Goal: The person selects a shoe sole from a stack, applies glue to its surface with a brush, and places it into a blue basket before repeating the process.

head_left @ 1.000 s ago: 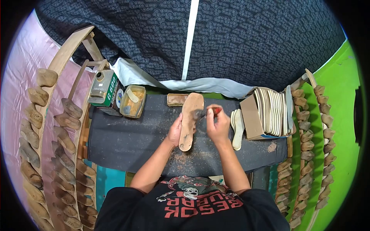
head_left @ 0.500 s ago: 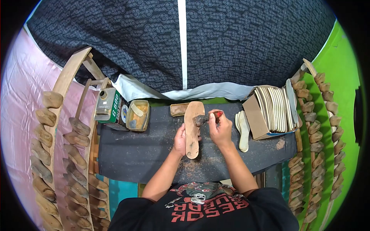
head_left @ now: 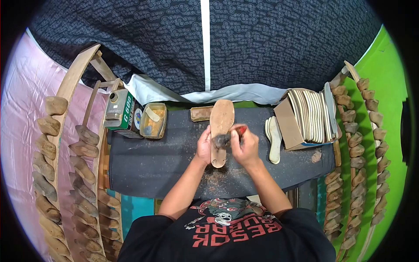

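My left hand (head_left: pixel 204 146) is closed around the left edge of a tan shoe sole (head_left: pixel 222 114), held upright above the dark cloth, its wide end away from me. Two small dark marks show near its narrow end. In my right hand (head_left: pixel 245 147) is a brush (head_left: pixel 222 140) with a red handle and a dark, blurred head. That head lies against the sole's middle. The fingers wrap the handle, so only a bit of red shows.
Behind the sole lies a rectangular wooden block (head_left: pixel 200 113). At left stand a metal can (head_left: pixel 120 111) and a yellowish tub (head_left: pixel 153 120). Pale insoles (head_left: pixel 273 139) lie right of my hand, beside a cardboard box (head_left: pixel 288 126) of insoles. Racks of wooden shoe lasts (head_left: pixel 56 105) flank the table.
My right hand has moved the brush down the sole toward its narrow end and slightly left. The whole scene sits a little higher in view; the left hand keeps its hold.
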{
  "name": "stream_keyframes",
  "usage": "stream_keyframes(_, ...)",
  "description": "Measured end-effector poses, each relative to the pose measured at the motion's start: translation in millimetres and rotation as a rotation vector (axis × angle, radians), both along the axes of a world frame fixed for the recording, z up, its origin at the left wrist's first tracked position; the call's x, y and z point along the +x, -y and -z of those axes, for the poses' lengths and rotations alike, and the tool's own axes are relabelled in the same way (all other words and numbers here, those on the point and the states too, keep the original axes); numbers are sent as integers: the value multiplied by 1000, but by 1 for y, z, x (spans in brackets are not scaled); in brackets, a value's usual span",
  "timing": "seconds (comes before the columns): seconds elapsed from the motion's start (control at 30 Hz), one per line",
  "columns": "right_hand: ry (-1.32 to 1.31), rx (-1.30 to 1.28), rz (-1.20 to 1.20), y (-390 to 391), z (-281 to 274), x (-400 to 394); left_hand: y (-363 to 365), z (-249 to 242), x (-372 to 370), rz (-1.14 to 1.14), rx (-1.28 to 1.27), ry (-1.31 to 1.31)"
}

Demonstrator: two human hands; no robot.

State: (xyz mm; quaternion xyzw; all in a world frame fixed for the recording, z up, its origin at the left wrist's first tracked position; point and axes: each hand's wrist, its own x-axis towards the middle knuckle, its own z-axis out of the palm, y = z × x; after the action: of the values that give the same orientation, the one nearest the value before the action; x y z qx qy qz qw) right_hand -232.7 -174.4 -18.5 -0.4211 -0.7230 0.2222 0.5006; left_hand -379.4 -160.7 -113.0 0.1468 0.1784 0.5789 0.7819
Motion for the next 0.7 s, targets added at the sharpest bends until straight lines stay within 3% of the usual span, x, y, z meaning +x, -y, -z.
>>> stream_keyframes(0.07, -3, 65, 40, -12, -3, 1, 3, -2, 6, -17, -64, 13)
stream_keyframes(0.3, -48, 98, 96, -25, -8, 3, 10, 5, 7, 98, 73, 91)
stream_keyframes(0.47, 5, 133, 14, 4, -1, -6, 15, -30, 7, -98, -155, 11)
stream_keyframes(0.57, -27, 108, -36, 24, 4, -9, 8, 13, -11, -34, 10, 52)
stream_keyframes(0.6, -34, 118, -49, 26, 4, -9, 8, 9, -13, 5, 108, 86)
stream_keyframes(0.7, -37, 68, -26, 15, -1, -4, 15, -12, -2, -70, -1, -4)
